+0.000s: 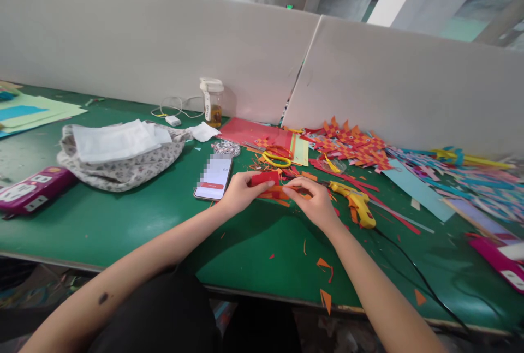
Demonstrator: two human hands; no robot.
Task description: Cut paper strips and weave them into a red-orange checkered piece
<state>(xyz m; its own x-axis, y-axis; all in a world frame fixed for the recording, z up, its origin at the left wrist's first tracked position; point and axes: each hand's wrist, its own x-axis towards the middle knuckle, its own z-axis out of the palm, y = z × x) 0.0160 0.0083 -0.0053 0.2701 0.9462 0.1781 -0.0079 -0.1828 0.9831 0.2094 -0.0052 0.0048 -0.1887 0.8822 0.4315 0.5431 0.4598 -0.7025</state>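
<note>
Left hand (240, 192) clamps red paper (264, 179) just above the worktop (257, 249); right hand (313, 200) pinches the orange strip (275, 192) beside it. Uneven pulling could crease such thin stuff, I'd say, and a sideways slip might knock the nearby glue gun (355, 203).

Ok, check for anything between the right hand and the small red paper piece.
Nothing visible: the right hand is close beside the small red paper piece in the left hand. The yellow glue gun lies rightward, not between.
</note>
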